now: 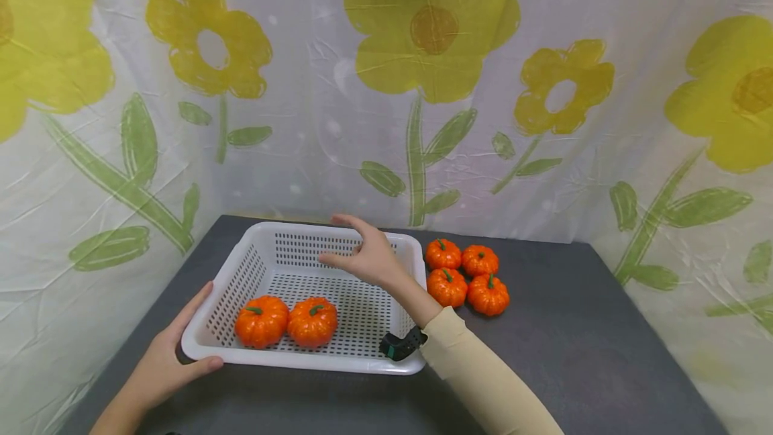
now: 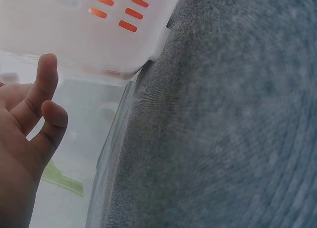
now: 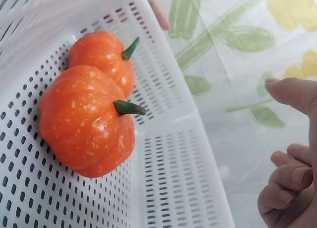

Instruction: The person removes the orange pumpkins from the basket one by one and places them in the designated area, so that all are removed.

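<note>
A white plastic basket (image 1: 302,360) with slotted walls sits on the dark table. Two small orange pumpkins, one at the left (image 1: 262,322) and one beside it (image 1: 312,323), lie in its front left part. My right hand (image 1: 368,254) hovers over the basket's back half, thumb and fingers spread, holding nothing. In the right wrist view, both pumpkins (image 3: 86,124) show green stems, apart from that hand. At the basket's front left corner is my left hand (image 1: 160,361), thumb and fingers apart along the rim; whether it touches is hard to tell.
Several more orange pumpkins (image 1: 447,287) form a cluster on the table (image 1: 580,348), just right of the basket. A flower-printed curtain (image 1: 302,153) hangs behind the table and along both sides. A black strap (image 1: 403,344) is at my right wrist.
</note>
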`<state>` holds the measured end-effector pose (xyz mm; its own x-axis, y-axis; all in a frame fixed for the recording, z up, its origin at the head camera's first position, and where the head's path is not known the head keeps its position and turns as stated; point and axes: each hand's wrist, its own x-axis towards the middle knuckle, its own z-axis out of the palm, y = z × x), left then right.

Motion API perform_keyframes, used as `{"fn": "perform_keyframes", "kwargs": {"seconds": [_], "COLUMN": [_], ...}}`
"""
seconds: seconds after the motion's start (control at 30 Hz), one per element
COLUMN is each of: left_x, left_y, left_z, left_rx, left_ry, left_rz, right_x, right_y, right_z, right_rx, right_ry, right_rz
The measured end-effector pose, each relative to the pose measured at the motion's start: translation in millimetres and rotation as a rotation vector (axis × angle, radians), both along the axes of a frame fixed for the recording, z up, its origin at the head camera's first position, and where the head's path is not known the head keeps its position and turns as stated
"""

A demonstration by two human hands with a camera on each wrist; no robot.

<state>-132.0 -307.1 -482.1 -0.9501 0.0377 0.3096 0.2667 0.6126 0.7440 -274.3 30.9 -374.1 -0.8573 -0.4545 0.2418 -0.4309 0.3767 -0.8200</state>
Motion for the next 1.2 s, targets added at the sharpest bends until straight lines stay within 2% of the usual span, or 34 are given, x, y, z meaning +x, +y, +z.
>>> {"fn": "perform_keyframes", "kwargs": {"seconds": [0.1, 0.2, 0.37, 0.6, 0.73, 0.9, 1.03, 1.2], "left_x": [-0.4, -0.6, 0.4, 1.1, 1.5, -0.6, -2.0, -0.2], "left_y": [0, 0, 0, 0, 1, 1, 0, 0], "left_z": [-1.4, -2.8, -2.6, -0.4, 0.7, -0.2, -2.1, -2.5], "left_rx": [0.009, 0.014, 0.013, 0.028, 0.03, 0.021, 0.027, 0.028], "left_ry": [0.021, 0.041, 0.034, 0.034, 0.011, 0.007, 0.033, 0.037], "left_rz": [-0.006, -0.012, -0.011, -0.021, -0.016, -0.008, -0.014, -0.021], "right_x": [0.2, 0.0, -2.2, -6.0, -7.1, -8.3, -10.2, -11.7], "right_y": [-2, -3, -7, -9, -9, -8, -7, -8], "right_z": [-4.5, -9.2, -18.8, -29.8, -33.4, -35.4, -38.2, -42.6], "right_rx": [0.039, 0.097, 0.205, 0.361, 0.453, 0.518, 0.554, 0.593], "right_ry": [-0.001, 0.001, -0.001, -0.052, -0.071, -0.094, -0.112, -0.116], "right_rz": [0.008, 0.051, 0.16, 0.349, 0.424, 0.469, 0.492, 0.51]}}
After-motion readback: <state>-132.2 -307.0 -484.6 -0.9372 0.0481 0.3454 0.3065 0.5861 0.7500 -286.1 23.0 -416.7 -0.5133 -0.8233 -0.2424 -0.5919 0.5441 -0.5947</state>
